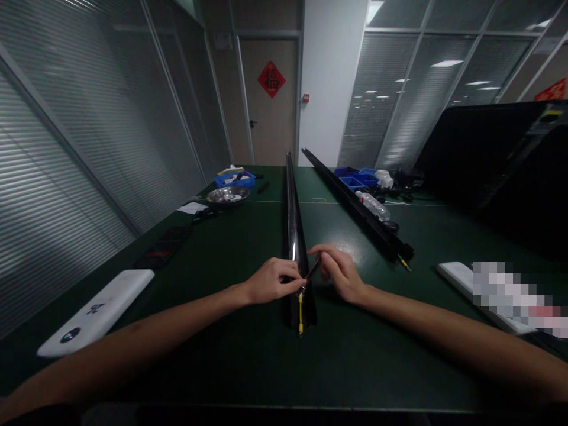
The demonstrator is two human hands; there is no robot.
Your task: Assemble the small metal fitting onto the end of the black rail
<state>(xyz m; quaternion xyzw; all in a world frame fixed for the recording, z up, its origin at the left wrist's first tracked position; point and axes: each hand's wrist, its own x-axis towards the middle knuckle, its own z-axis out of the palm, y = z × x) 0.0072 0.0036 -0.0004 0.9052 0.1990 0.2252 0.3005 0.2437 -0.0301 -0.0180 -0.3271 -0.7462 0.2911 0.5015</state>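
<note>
The long black rail [293, 219] will probably handle as a stiff piece, fairly light for its length if it is as thin-walled as it seems, but awkward, since any turn at one end would swing the other widely. Its glossy face is likely slippery and may scratch, so the side edges look the better place to take hold, one spot near the end and another around the middle. The yellow lead [300, 313] should be soft and bendy, and its join to the rail looks like a poor place to lift or pull by. The rail lies lengthwise on the dark green tabletop [377, 373], its near end between the person's forearms and its far end pointing toward the door [271, 130]. It is narrow and dark, with a bright streak of reflection along its upper face just beyond the hands; the yellow lead hangs toward the person and ends in a small metal ring. The left hand [271, 281] rests across the rail, its grip narrow, fingertips drawn together beside the lead's join; whether they pinch anything cannot be told. The right hand [341, 271] has its grip closed around a slim tool [313, 270] that slants down to the same spot.
</note>
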